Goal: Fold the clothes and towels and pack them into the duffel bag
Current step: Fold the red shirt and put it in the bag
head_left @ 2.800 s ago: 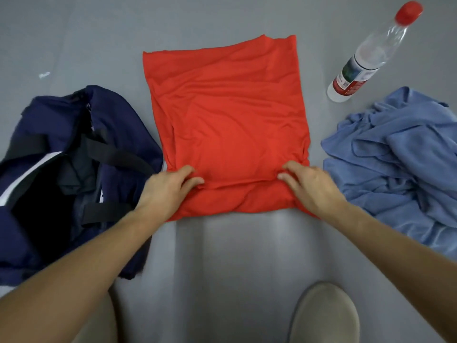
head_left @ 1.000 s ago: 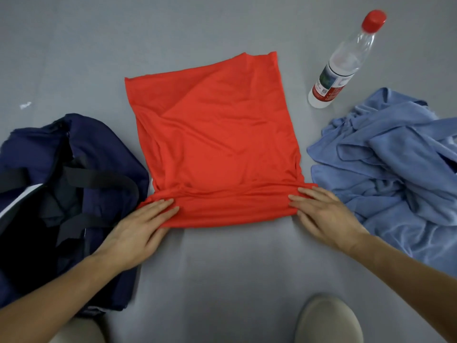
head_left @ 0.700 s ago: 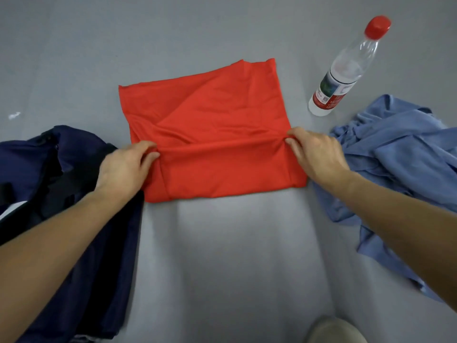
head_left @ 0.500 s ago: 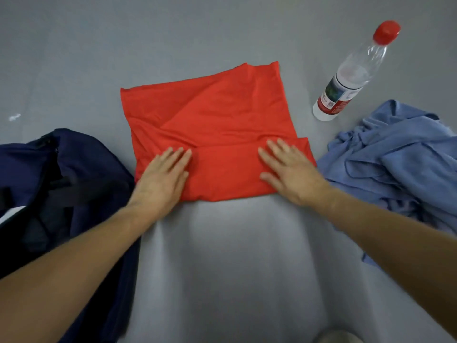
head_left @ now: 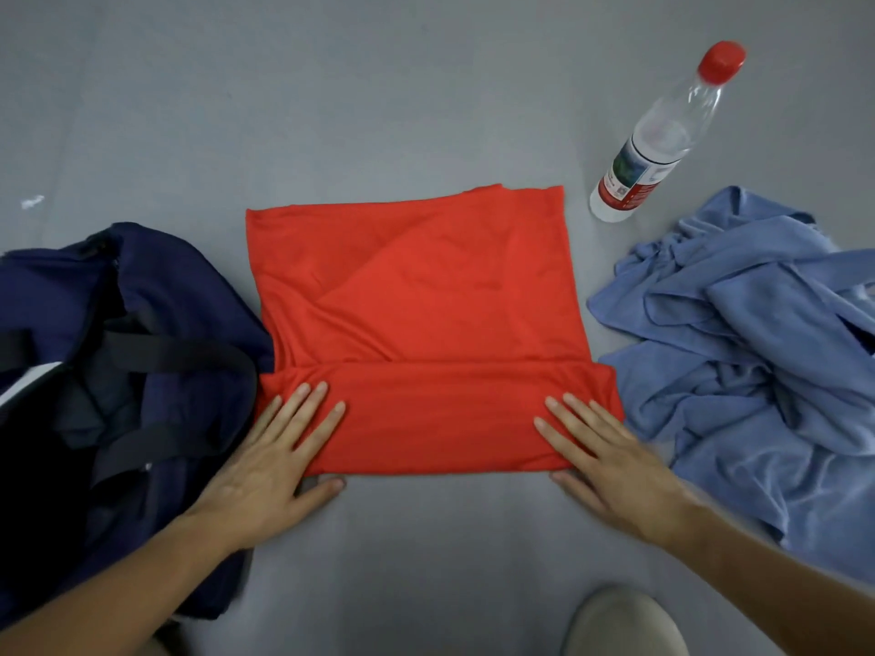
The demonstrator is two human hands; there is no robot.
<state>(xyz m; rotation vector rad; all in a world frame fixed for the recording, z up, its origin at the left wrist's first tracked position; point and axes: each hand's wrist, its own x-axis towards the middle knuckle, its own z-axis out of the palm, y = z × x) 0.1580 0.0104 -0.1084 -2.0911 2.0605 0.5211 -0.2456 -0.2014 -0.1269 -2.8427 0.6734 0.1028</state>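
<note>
I have the left hand (head_left: 272,459) and the right hand (head_left: 611,459) both laid flat, fingers straight and a little spread, so they grasp nothing. They press down on the folded lower band of the red garment (head_left: 416,314), one at each end of it, with the thumbs on the grey floor (head_left: 426,561) just under the near edge. The garment lies in the centre of the frame, shaped to a rectangle, with its near part turned up over itself. I judge that the step in hand is to flatten this fold before the next one is made. To do it well I would slide the palms from the middle toward the two ends, so that the small wrinkles near the right end go out, and I would keep the near edge straight and parallel to the far edge. The cloth looks thin and slippery, so light, even pressure seems better than hard pushing. The open duffel bag (head_left: 180,295) lies at the left of the frame, right against the garment's left edge. A crumpled blue cloth (head_left: 748,348) lies at the right, not yet folded, and a water bottle (head_left: 663,139) stands at the upper right
</note>
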